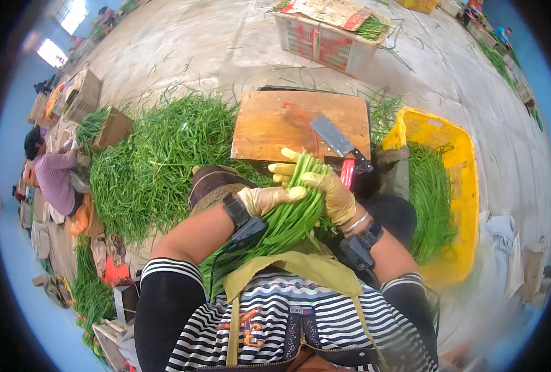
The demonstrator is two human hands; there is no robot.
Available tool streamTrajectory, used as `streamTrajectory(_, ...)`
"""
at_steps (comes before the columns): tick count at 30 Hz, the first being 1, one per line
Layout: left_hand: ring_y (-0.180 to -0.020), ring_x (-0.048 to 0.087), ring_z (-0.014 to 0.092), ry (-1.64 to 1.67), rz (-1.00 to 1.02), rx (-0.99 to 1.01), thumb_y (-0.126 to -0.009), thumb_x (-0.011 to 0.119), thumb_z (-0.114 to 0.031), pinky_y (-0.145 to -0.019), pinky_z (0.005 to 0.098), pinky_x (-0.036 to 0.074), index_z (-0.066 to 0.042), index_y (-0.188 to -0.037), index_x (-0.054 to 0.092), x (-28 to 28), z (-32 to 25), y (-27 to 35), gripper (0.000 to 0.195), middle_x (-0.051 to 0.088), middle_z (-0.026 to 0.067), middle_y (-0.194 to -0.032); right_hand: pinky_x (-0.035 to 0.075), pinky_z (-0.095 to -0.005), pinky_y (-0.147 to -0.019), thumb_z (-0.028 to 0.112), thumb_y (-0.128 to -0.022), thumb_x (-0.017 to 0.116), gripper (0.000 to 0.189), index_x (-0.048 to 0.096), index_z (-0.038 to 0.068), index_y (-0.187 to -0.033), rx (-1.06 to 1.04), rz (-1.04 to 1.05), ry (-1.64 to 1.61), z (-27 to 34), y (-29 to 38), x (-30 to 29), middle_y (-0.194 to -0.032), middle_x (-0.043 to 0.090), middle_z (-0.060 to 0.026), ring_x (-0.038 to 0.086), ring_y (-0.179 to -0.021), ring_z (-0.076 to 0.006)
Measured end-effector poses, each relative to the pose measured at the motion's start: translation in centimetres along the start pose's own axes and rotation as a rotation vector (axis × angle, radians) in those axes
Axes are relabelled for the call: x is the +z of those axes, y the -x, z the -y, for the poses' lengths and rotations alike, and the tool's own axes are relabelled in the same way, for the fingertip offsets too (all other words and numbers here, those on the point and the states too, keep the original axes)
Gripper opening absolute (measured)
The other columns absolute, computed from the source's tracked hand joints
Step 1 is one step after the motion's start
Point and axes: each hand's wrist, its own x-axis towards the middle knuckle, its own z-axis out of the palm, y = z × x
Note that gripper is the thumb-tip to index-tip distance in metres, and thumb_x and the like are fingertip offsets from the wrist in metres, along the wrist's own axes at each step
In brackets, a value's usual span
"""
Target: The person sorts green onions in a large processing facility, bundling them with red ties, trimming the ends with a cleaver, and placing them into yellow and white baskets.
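A thick bunch of long green stalks, likely garlic chives point(290, 222), lies across my lap with its pale cut-looking ends pointing away from me. My left hand point(270, 197), in a thin yellowish glove, grips the bunch from the left. On the other side my right hand point(335, 195), gloved alike, closes around the stalks near their ends. Just beyond them is a wooden board point(275, 123) on a low stand. A cleaver point(333, 135) with a black handle rests on it, beside a thin red cord point(305, 121).
A large heap of loose greens point(164, 158) covers the floor at left. To my right stands a yellow plastic crate point(466, 186) holding long greens. A white crate point(326, 51) topped with cardboard is farther ahead. At far left another person point(54, 176) sits handling greens.
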Motion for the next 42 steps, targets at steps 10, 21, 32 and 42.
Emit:
streamTrajectory(10, -0.097, 0.061, 0.009, -0.817, -0.163, 0.021, -0.089, 0.078, -0.02, -0.087, 0.0313, 0.054, -0.001, -0.128, 0.065, 0.7, -3.5, 5.0, 0.045, 0.072, 0.0029, -0.113, 0.058, -0.0353, -0.081, 0.012, -0.09, 0.068, 0.04, 0.06, -0.002, -0.128, -0.554, -0.375, 0.246, 9.3, 3.3, 1.7, -0.095, 0.072, -0.0114, 0.07, -0.086, -0.0201)
streamTrajectory(21, -0.124, 0.057, 0.02, -0.779, -0.935, 0.414, -0.087, 0.076, -0.006, -0.106, 0.0343, 0.047, -0.003, -0.141, 0.054, -1.7, -5.4, 16.8, 0.058, 0.064, 0.0118, -0.132, 0.055, -0.0395, -0.096, 0.009, -0.095, 0.062, 0.039, 0.057, -0.001, -0.133, -0.928, -0.512, 0.315, 12.8, 8.8, 3.2, -0.1, 0.07, -0.0108, 0.068, -0.094, -0.0212)
streamTrajectory(32, -0.138, 0.044, 0.02, -1.036, -0.495, 0.877, -0.075, 0.087, -0.013, -0.113, 0.0347, 0.038, -0.009, -0.16, 0.025, 8.4, -8.0, 8.6, 0.105, 0.039, 0.0134, -0.157, 0.056, -0.0298, -0.083, 0.004, -0.093, 0.061, 0.032, 0.063, -0.006, -0.123, -0.575, -0.281, 0.716, 8.5, 2.3, 8.0, -0.101, 0.074, -0.0128, 0.07, -0.091, -0.019)
streamTrajectory(42, -0.145, 0.034, 0.02, -0.618, -0.167, 1.147, -0.062, 0.098, -0.016, -0.119, 0.0367, 0.031, -0.006, -0.162, 0.004, 7.8, -2.3, -2.7, 0.137, 0.031, 0.0082, -0.161, 0.056, -0.0278, -0.076, 0.001, -0.093, 0.058, 0.031, 0.064, -0.005, -0.123, -0.657, -0.425, 0.56, 6.5, 0.9, 11.3, -0.097, 0.073, -0.0125, 0.069, -0.084, -0.0165)
